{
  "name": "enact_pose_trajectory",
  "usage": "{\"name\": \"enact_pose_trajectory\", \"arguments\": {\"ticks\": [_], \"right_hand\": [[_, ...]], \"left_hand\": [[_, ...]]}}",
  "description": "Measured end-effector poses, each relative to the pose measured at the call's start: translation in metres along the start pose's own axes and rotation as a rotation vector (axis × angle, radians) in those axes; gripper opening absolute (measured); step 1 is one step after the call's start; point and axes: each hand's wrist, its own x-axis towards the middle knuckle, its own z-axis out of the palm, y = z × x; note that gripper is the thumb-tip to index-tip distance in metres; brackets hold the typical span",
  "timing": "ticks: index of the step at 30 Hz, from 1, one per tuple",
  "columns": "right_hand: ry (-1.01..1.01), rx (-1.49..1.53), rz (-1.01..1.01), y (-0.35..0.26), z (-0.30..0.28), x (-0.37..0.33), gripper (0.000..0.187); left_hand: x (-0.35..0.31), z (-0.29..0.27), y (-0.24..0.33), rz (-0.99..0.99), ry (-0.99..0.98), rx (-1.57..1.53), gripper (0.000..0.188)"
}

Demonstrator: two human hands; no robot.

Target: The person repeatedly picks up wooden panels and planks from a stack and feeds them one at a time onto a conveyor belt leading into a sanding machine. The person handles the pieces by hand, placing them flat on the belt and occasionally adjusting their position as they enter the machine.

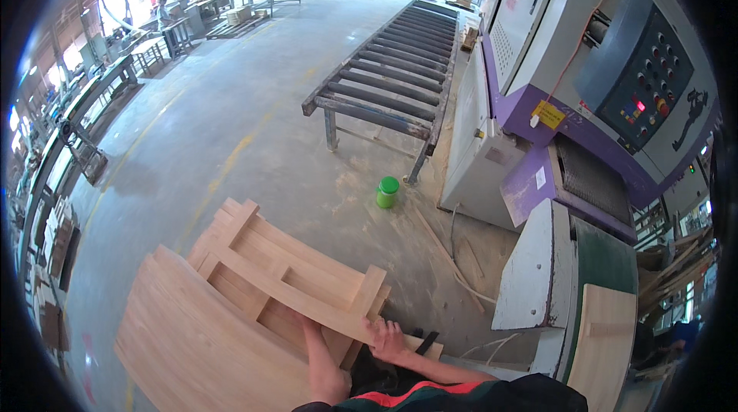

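Hands first: our right hand (387, 339) lies near the bottom of the view with its fingers spread and curled over the near edge of a curved wooden frame panel (286, 274), gripping that edge, while our left hand (301, 321) reaches under the same panel, so we cannot tell whether its fingers are open or closed. The frame panel, pale wood with cross slats, rests tilted on top of a stack of curved plywood sheets (192, 335) in the near left of the scene, and both forearms come up to it from the lower edge, the right one in a dark sleeve with red and green stripes (430, 393). Just beyond the stack, on the dusty concrete floor (231, 104), stands a small green can (387, 191), near the foot of a long roller conveyor (392, 66) that runs away toward the far end of the hall. To the right rises a large grey and purple machine (553, 89) with a dark control panel of buttons (644, 81). Near right, another curved wooden piece (602, 343) lies on the machine's green feed belt (603, 262), well apart from our hands. Thin wood strips (450, 258) lie scattered on the floor between the stack and the machine.
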Motion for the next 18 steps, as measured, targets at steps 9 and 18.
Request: {"name": "enact_pose_trajectory", "arguments": {"ticks": [9,18], "right_hand": [[-0.002,0.027,-0.028,0.004,0.01,-0.001,0.088],[-0.299,0.224,0.004,0.056,-0.013,0.046,0.098]], "left_hand": [[0.005,-0.008,-0.008,0.055,-0.019,-0.054,0.058],[-0.015,0.069,0.036,-0.119,0.517,-0.012,0.056]]}}
